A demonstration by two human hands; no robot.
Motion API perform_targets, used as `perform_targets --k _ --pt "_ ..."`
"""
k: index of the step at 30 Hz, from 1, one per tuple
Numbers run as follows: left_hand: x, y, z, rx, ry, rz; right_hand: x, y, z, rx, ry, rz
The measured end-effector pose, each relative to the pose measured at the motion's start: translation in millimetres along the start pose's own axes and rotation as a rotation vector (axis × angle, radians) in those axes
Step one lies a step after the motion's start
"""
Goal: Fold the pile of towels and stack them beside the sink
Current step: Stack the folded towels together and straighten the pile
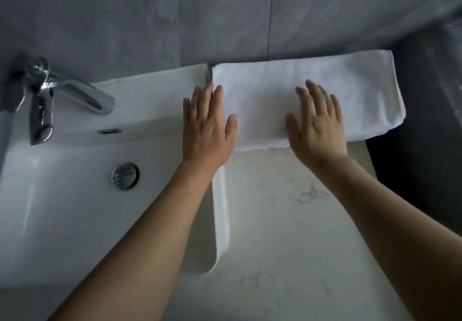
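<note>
Head view, the only one: a white folded towel (pixel 325 90) lies on the tabletop (pixel 287 220), just right of the sink (pixel 75 195), its far edge close to the grey wall (pixel 150 20). Its long axis runs left to right, slightly tilted, w/ the right end reaching the tabletop edge and maybe a bit over it; the view is dark there, so I cannot say for sure.

Left hand (pixel 207 125) is flat w/ fingers straight and spread. It lies across the sink's right rim, and the thumb and forefinger touch the towel's left end. Right hand (pixel 316 123) is also flat and spread, palm down on the towel near its middle, at the near long edge. Neither hand pinches anything.

The towel is straight ahead of both hands, one hand at the left end and one near the middle, so the right end is free and nearer the right hand. I judge this is smoothing or squaring of a towel already folded. No other towels or pile show in frame.

Faucet (pixel 62 95) and drain (pixel 125 175) are at left, well apart from the towel.
</note>
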State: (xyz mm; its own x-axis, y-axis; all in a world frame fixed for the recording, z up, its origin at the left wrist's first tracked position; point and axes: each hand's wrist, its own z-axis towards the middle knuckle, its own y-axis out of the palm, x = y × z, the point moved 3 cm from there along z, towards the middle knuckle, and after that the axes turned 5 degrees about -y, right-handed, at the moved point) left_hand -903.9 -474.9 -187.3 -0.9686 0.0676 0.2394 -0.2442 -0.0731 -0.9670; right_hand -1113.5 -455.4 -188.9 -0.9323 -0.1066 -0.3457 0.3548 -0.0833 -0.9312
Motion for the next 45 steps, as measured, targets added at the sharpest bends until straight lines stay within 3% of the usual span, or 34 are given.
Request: perform_targets --k 9,25,29,32,35,40,43,45 --pt "-100.1 -46.6 -111.3 0.069 -0.108 -0.121 -159.7 25.7 -64.6 -0.039 -0.226 0.135" --pt "-388.5 -135.1 -200.9 0.254 -0.261 -0.187 -460.6 113.5 -101.5 -0.049 -0.362 0.219" --pt "-452.9 -156.8 -202.1 0.378 -0.427 -0.123 -518.6 137.1 -80.9 -0.035 -0.487 0.232" --pt "-505.4 -169.7 -198.5 0.373 -0.55 -0.16 -568.3 157.5 -63.9 -0.06 -0.475 0.29" --pt "-571.6 -172.2 -187.1 0.349 -0.802 -0.417 -619.0 183.9 -48.5 -0.133 -0.274 0.524" --pt "-666.7 -164.8 -155.7 0.221 -1.081 -0.836 -689.0 248.0 -21.2 -0.386 0.483 0.943" --pt "-710.6 -161.1 -140.1 0.192 -1.198 -1.063 -709.7 274.3 -8.4 -0.275 1.012 1.222" --pt "-733.3 -156.7 -129.0 0.167 -1.249 -1.15 -709.0 285.9 2.1 -0.193 1.152 1.26"
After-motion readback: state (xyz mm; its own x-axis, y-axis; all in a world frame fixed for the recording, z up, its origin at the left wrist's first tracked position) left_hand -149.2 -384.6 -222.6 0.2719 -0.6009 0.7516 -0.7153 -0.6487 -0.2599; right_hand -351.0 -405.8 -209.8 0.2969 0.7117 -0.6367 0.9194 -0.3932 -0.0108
